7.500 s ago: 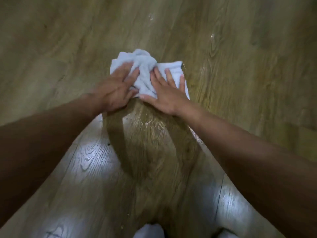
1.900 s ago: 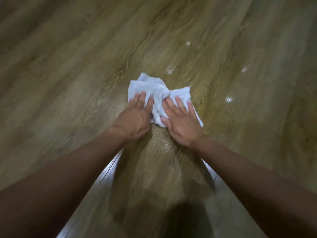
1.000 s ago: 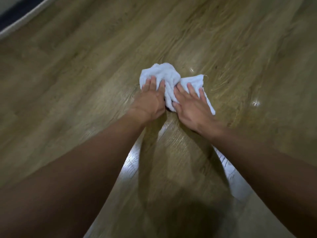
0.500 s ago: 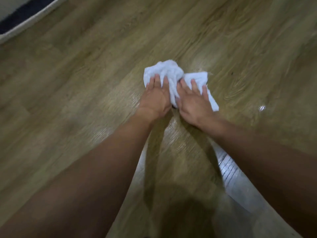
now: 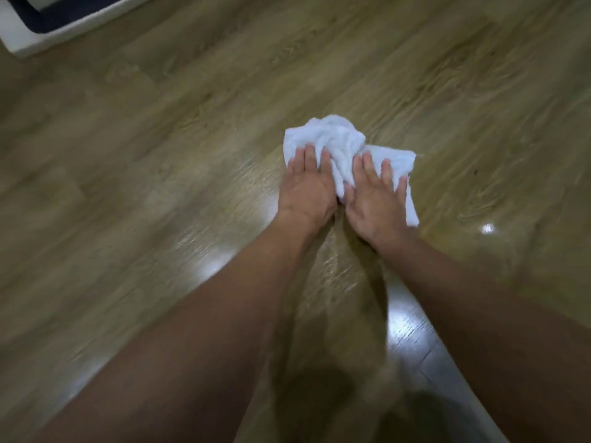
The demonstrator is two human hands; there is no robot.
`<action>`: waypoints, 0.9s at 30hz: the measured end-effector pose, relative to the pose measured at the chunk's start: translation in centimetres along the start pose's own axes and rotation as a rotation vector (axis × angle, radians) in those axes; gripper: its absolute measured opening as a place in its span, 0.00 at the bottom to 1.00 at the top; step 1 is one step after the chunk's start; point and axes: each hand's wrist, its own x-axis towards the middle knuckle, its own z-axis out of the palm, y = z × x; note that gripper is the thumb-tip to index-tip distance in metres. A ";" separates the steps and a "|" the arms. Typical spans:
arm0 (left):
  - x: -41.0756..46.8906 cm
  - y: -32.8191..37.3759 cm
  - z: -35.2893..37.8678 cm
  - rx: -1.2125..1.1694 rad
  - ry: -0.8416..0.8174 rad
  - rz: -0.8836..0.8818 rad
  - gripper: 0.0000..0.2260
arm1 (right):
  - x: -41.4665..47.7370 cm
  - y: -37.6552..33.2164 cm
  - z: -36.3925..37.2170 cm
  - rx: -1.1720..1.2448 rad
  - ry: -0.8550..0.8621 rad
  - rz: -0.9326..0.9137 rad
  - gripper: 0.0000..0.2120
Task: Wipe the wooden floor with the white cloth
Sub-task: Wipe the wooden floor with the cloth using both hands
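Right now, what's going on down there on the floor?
A person is wiping the wooden floor with a bunched white cloth. Both hands press flat on it side by side, the left hand on its left part and the right hand on its right, arms stretched forward. The boards nearer the person shine with glare. A white-edged dark object sits at the far left corner.

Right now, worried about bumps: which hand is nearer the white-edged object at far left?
Left. The left hand presses the cloth on the side toward the white-edged object, well short of it; the right hand presses the cloth's other side, farther off.
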 end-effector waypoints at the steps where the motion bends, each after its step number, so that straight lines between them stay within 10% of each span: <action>1: -0.9 0.1 0.7 -0.002 0.012 0.010 0.32 | -1.3 -0.3 0.3 -0.016 0.013 -0.024 0.28; 13: 3.7 -6.7 -1.7 0.031 0.028 0.014 0.31 | 6.5 -5.0 -0.9 -0.026 -0.173 -0.058 0.31; 21: -4.5 -7.6 3.5 -0.019 0.235 -0.031 0.27 | -1.2 -4.0 0.6 -0.082 -0.058 -0.394 0.25; 27: -0.6 -11.5 0.3 -0.032 0.090 -0.099 0.27 | 5.5 -9.4 0.4 -0.002 -0.174 -0.171 0.28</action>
